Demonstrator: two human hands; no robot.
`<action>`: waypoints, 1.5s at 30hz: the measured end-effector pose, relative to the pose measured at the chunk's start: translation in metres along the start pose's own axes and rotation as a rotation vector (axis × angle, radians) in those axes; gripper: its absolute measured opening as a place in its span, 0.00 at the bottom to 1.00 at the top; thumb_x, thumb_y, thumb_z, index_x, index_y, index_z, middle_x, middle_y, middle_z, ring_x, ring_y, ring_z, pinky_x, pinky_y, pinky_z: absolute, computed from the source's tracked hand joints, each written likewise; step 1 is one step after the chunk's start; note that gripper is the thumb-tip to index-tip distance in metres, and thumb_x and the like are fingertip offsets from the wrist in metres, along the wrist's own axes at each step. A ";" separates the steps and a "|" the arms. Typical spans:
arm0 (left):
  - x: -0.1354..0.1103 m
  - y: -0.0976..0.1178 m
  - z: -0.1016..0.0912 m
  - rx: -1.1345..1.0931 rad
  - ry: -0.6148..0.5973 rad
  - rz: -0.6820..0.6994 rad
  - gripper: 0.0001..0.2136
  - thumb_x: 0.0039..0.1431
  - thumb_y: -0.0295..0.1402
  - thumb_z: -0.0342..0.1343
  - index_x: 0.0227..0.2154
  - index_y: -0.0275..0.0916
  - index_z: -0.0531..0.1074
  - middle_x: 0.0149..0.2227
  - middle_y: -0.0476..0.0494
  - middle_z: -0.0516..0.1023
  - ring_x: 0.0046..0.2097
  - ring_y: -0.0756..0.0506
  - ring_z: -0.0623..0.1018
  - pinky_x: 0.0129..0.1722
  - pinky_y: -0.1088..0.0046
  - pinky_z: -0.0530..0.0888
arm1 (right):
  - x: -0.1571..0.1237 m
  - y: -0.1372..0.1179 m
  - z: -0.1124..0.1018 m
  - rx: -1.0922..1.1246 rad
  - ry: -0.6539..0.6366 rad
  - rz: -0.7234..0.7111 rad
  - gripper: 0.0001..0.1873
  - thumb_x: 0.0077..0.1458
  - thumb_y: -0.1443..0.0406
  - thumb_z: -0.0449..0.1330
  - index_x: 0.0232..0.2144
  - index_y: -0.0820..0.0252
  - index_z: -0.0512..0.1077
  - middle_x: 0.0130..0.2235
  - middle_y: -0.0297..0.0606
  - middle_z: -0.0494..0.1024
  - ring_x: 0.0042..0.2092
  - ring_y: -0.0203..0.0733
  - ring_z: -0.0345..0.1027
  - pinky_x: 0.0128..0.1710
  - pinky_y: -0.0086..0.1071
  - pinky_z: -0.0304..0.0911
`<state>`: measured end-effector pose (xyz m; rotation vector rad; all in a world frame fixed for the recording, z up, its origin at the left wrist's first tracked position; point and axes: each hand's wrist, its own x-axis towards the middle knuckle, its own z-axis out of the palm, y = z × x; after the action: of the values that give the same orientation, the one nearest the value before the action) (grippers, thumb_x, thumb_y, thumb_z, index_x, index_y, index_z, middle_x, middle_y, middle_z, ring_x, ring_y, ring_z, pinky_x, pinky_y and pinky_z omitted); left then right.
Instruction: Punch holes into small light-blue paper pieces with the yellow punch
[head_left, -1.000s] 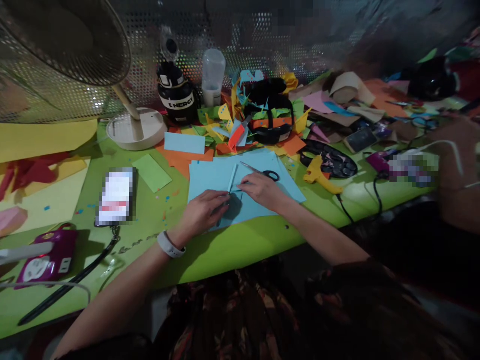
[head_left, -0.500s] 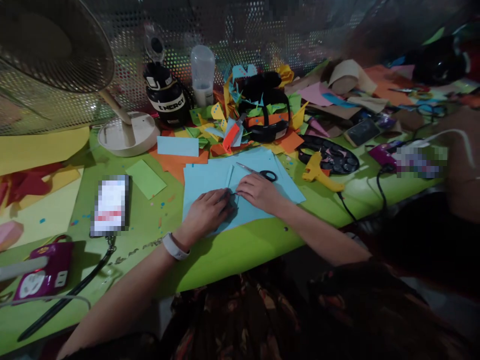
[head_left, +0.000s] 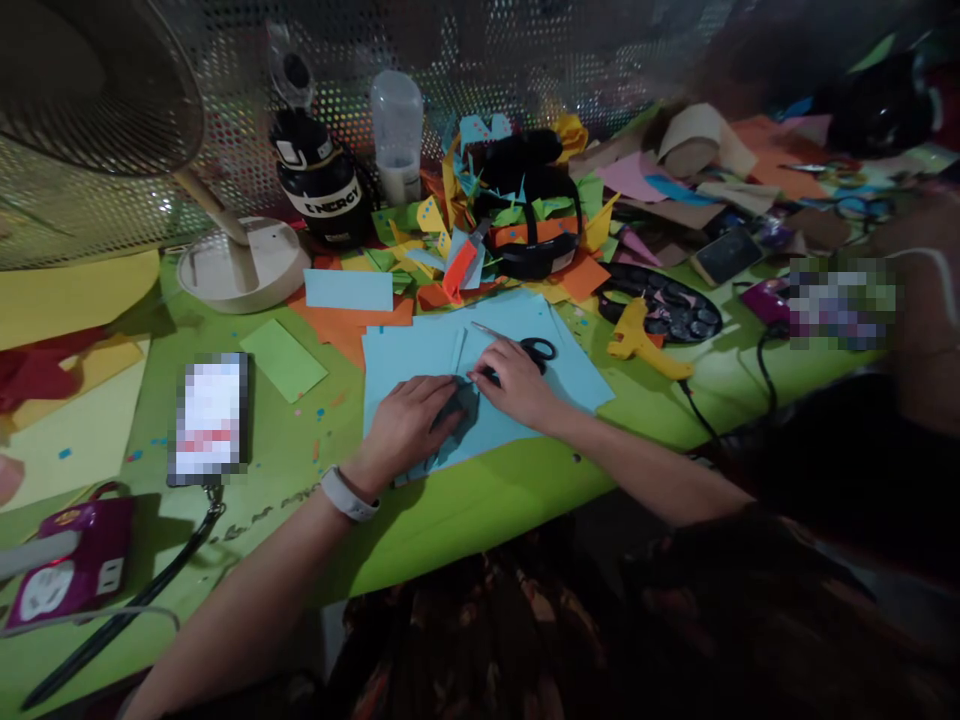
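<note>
My left hand (head_left: 411, 428) rests on a stack of light blue paper (head_left: 409, 350), fingers stretched out and the thumb apart from them. Just to its right, my right hand (head_left: 517, 388) is closed in a pinch over the same paper. What sits between those fingertips is too small and dark to make out. Black-handled scissors (head_left: 541, 350) lie on the paper beside the right hand's knuckles, their blades pointing away to the left. A narrow folded blue strip (head_left: 457, 350) lies on the sheets beyond the fingertips.
Left are a phone (head_left: 210, 418), a green paper piece (head_left: 283, 360) and a fan (head_left: 240, 265). Paper scraps, a red-orange cutter (head_left: 463, 268) and a black bottle (head_left: 324, 190) stand behind. A yellow glue gun (head_left: 645, 345) lies right, by a black tray (head_left: 667, 300).
My left thumb has spread away from the fingers, and the left hand has drawn slightly apart from the right. The right fingers are more curled. The view has shifted slightly.
</note>
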<state>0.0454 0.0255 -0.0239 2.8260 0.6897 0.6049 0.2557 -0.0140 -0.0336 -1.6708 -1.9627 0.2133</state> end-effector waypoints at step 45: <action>0.003 0.007 0.000 0.170 -0.137 0.023 0.17 0.67 0.38 0.49 0.55 0.39 0.69 0.54 0.36 0.74 0.52 0.38 0.74 0.47 0.57 0.74 | -0.027 -0.019 -0.019 -0.319 -0.101 -0.166 0.20 0.64 0.60 0.51 0.52 0.62 0.72 0.41 0.47 0.77 0.41 0.50 0.65 0.38 0.44 0.59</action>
<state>0.0502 0.0206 -0.0211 3.0002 0.7154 0.3668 0.2513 -0.0477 -0.0171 -1.7035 -2.2946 -0.0849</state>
